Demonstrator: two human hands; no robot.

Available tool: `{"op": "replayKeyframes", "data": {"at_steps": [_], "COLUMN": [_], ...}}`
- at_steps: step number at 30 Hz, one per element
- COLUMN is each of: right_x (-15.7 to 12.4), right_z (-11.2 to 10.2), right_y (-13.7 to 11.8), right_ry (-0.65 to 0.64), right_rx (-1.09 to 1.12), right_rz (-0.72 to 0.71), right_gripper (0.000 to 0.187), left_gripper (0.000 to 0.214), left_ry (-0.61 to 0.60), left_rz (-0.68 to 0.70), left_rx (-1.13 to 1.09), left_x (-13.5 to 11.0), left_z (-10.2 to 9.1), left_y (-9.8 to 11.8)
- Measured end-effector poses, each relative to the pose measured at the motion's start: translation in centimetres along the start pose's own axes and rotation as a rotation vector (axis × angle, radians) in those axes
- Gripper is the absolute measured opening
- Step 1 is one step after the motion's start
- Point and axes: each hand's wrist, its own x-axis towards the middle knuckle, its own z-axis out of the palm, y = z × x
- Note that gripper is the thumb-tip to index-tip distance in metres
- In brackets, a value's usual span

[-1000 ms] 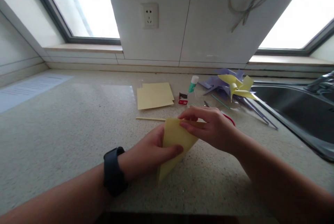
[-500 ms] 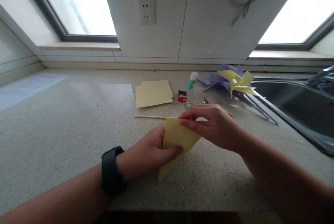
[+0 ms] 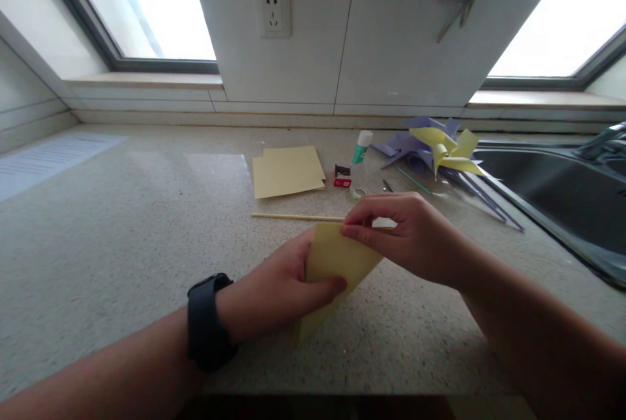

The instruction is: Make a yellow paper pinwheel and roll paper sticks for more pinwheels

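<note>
A folded yellow paper sheet (image 3: 336,262) stands tilted just above the speckled countertop (image 3: 122,237), held between both hands. My left hand (image 3: 278,286), with a black watch on its wrist, grips the paper's lower left side, thumb on the front face. My right hand (image 3: 408,231) pinches the paper's top edge with fingers pressed together. A thin wooden stick (image 3: 293,216) lies on the counter just behind the paper.
Behind lie a stack of yellow sheets (image 3: 287,171), a glue stick (image 3: 362,146), a small red and black object (image 3: 342,177), and yellow and purple paper pinwheels (image 3: 440,152). A steel sink (image 3: 562,201) sits at right. A printed sheet (image 3: 44,162) lies far left.
The view has tilted slightly. Both hands keep hold of the yellow paper, and my right fingers have shifted a little along its top edge.
</note>
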Motion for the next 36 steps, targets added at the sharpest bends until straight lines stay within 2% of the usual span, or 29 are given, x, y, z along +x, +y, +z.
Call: {"op": "replayKeyframes", "data": {"at_steps": [36], "right_x": [-0.18], "right_z": [-0.02], "right_y": [-0.34], "right_ry": [0.002], "right_rx": [-0.013], "right_rz": [0.015], "right_gripper": [0.010], "left_gripper": [0.045], "left_ry": [-0.021], "left_rz": [-0.058], "left_rx": [-0.003], "left_x": [-0.15], "left_z": [0.05], "left_y": [0.22]}}
